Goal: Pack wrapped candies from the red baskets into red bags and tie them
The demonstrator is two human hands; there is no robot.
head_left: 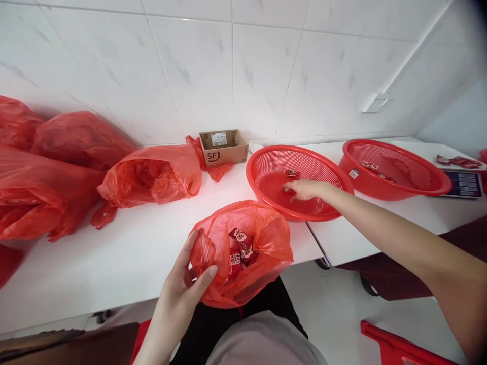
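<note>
My left hand [181, 291] grips the rim of an open red plastic bag [276, 243] at the table's front edge, thumb on the outside. Several small dark-red packets [243, 243] with white print lie inside the bag. My right hand [304, 190] reaches down into a red plastic basket [262, 185] with perforated sides, fingers bent together around a small packet [286, 189], which is partly hidden. Another small packet [291, 173] lies in that basket, just beyond my fingers.
A second red basket [380, 185] with a few packets stands right, beside a scale [463, 184]. A small cardboard box [224, 154] sits near the tiled wall. Several red plastic bags [152, 175] crowd the left. A red stool [395, 344] stands low right.
</note>
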